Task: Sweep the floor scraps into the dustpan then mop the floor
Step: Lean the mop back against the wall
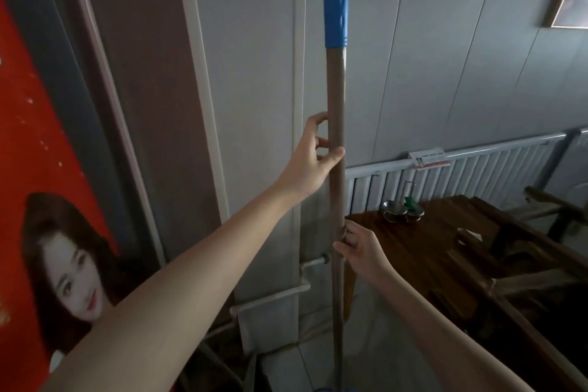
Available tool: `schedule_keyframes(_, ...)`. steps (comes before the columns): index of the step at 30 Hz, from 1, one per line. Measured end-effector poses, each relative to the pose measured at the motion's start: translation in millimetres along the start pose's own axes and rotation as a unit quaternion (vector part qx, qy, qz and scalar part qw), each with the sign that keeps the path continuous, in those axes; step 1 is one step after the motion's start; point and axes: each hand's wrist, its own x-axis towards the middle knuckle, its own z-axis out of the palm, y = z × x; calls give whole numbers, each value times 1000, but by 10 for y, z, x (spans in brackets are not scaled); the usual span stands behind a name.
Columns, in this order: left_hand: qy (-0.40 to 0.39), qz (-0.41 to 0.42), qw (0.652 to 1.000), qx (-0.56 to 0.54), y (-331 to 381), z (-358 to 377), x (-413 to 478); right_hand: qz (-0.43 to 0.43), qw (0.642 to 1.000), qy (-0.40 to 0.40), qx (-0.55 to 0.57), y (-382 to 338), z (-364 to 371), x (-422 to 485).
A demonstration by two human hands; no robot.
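Note:
A long pole (336,99) stands upright in the middle of the view, tan along its length with a blue grip at the top. It is the handle of a mop or broom; its head is out of view below. My left hand (313,153) is wrapped around the pole at mid height, thumb in front and fingers curled behind. My right hand (358,245) grips the same pole lower down. No dustpan or floor scraps are visible.
A dark wooden table (445,251) stands to the right with small metal dishes (402,210) on it. A white radiator (477,172) runs along the grey wall behind. White pipes (276,293) sit low by the corner. A red poster (41,184) covers the left.

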Motion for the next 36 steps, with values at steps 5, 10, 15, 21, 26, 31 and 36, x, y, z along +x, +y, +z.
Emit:
schedule_keyframes(5, -33, 2, 999, 7, -413, 138, 281, 32, 999, 16, -23, 299, -23, 421)
schedule_keyframes(10, -46, -17, 999, 11, -763, 244, 517, 43, 998, 14, -47, 598, -50, 827)
schedule_keyframes(15, -41, -40, 998, 13, -1184, 398, 796, 56, 995, -4, -78, 1032, -96, 1304)
schedule_keyframes(21, -18, -73, 997, 28, -1706, 653, 1218, 72, 990, -54, -109, 1622, -222, 1955)
schedule_keyframes(26, 6, -114, 993, 28, -2150, 793, 1616, 81, 985, -102, -112, 1890, -309, 2417)
schedule_keyframes(31, 17, -149, 988, 46, -2587, 943, 1786, 94, 978, -134, -130, 2047, -331, 2629)
schedule_keyframes(36, 23, -195, 979, 55, -2898, 1049, 1875, 117, 972, -164, -119, 2362, -295, 2807)
